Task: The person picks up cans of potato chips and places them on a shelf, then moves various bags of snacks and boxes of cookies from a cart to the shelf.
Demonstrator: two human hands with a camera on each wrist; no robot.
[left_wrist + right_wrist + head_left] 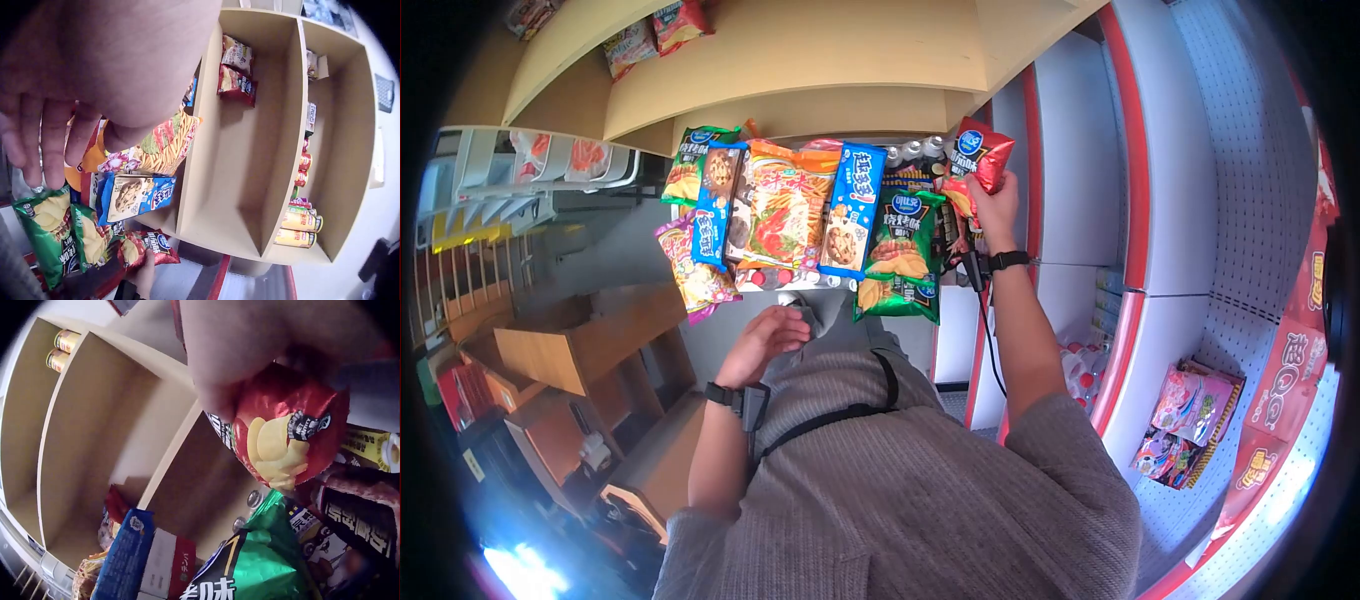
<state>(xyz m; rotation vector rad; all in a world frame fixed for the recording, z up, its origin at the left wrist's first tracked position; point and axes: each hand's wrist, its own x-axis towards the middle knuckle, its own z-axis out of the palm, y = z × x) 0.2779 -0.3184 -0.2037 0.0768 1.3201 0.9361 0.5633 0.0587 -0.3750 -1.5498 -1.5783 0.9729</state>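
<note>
My right hand [997, 205] grips a red bag of potato chips [984, 150] at the right end of a heap of snacks. The same red bag [290, 428] fills the middle of the right wrist view, fingers curled over its top. Just left of it lie green chip bags [906, 235], one below the other. My left hand [768, 340] is held in front of the heap, bent loosely with nothing in it. Nearest to it are an orange noodle-snack bag [788, 205] and a blue cookie box [855, 210]. Another cookie box [718, 205] stands farther left.
Behind the heap rises a wooden shelf [250, 156] with a few bags [237, 84] and yellow cans [299, 228] on it. Bottle tops [912, 150] show behind the snacks. At right stand red-edged white shelves [1170, 250]; wooden furniture [590, 340] is at left.
</note>
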